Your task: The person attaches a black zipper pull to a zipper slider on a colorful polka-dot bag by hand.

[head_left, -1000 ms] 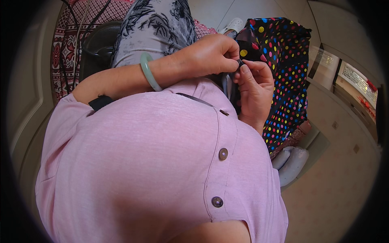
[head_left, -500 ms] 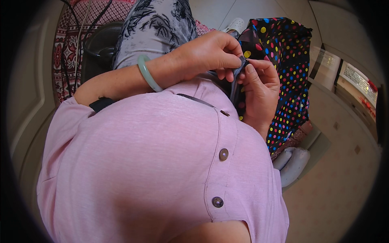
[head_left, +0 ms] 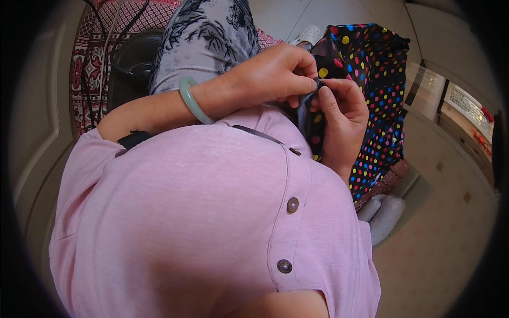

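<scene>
My left hand (head_left: 286, 75) comes across my lap with a pale green bangle (head_left: 194, 100) on its wrist. Its thumb and index finger pinch the upper end of a narrow dark grey fabric strip (head_left: 304, 112). Facing it, my right hand (head_left: 343, 119) has thumb and forefinger closed at the same end, the fingertips of both hands almost meeting. A small dark bit shows between them, too small to name. The strip hangs down between my hands. Right behind them spreads a black cloth with coloured polka dots (head_left: 379, 100).
My patterned grey trouser leg (head_left: 204, 45) lies beyond my left forearm. Left of it are a dark rounded object (head_left: 139, 55), cables and a red patterned cloth (head_left: 87, 79). A white shoe (head_left: 308, 35) stands on the tiles; a pale padded thing (head_left: 386, 214) is at right.
The strip's end has turned and sunk between my fingertips, so less of its flat grey face shows. My right hand has shifted slightly to the right.
</scene>
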`<state>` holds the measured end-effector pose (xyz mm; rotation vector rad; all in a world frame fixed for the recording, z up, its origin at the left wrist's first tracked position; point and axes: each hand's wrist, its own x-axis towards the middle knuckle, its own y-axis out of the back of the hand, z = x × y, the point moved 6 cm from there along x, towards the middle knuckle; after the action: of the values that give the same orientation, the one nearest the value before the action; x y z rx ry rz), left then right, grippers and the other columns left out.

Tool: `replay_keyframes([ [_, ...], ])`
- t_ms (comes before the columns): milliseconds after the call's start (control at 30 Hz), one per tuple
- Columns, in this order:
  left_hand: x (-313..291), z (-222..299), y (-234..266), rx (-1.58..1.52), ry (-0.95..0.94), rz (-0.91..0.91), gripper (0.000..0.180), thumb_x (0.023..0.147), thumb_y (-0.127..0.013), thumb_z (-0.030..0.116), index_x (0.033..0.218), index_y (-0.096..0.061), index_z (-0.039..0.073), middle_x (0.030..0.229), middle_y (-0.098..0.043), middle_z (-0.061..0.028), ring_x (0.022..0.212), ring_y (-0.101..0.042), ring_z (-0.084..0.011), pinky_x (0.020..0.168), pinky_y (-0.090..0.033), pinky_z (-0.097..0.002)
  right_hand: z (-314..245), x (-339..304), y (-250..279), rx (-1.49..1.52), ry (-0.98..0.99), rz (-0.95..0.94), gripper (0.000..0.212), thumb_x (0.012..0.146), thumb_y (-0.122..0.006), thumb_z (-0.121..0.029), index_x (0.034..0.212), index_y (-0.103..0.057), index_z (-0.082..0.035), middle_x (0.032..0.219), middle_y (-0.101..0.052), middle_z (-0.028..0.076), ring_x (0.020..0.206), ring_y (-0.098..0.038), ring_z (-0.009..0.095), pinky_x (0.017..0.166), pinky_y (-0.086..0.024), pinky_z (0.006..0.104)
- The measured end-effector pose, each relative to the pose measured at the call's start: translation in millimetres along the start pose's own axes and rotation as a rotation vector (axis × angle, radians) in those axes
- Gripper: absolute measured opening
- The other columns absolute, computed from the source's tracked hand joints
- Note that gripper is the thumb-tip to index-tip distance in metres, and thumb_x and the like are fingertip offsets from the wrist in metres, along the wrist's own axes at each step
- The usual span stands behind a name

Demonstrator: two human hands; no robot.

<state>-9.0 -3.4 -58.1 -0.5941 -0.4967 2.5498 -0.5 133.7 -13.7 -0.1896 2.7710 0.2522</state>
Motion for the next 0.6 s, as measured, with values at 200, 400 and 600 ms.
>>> replay_keyframes([
  [200, 2, -2, 0, -0.144, 0.035, -0.039, 0.012, 0.086, -0.062, 0.013, 0.087, -0.057, 0.001, 0.076, -0.062, -0.0036, 0.058, -0.058, -0.0076, 0.051, -0.043, -0.0191, 8, 5, -2, 0.269, -0.026, 0.001, 0.017, 0.088, -0.062, -0.001, 0.105, -0.060, 0.003, 0.085, -0.063, 0.005, 0.072, -0.060, 0.009, 0.063, -0.049, 0.0224],
  [400, 3, -5, 1, -0.219, 0.087, -0.048, 0.011, 0.086, -0.063, 0.012, 0.087, -0.058, 0.002, 0.076, -0.063, -0.0034, 0.058, -0.058, -0.0073, 0.050, -0.042, -0.0182, 23, 11, 0, 0.556, -0.126, -0.033, 0.017, 0.089, -0.060, 0.001, 0.106, -0.059, 0.004, 0.086, -0.063, 0.009, 0.072, -0.060, 0.013, 0.062, -0.049, 0.0249],
  [600, 3, -7, 3, -0.237, 0.105, -0.028, 0.011, 0.085, -0.063, 0.012, 0.087, -0.058, 0.002, 0.075, -0.062, -0.0028, 0.057, -0.056, -0.0068, 0.049, -0.040, -0.0173, 23, 13, -2, 0.607, -0.187, -0.022, 0.017, 0.089, -0.060, 0.000, 0.106, -0.059, 0.003, 0.087, -0.063, 0.009, 0.073, -0.060, 0.014, 0.063, -0.049, 0.0257],
])
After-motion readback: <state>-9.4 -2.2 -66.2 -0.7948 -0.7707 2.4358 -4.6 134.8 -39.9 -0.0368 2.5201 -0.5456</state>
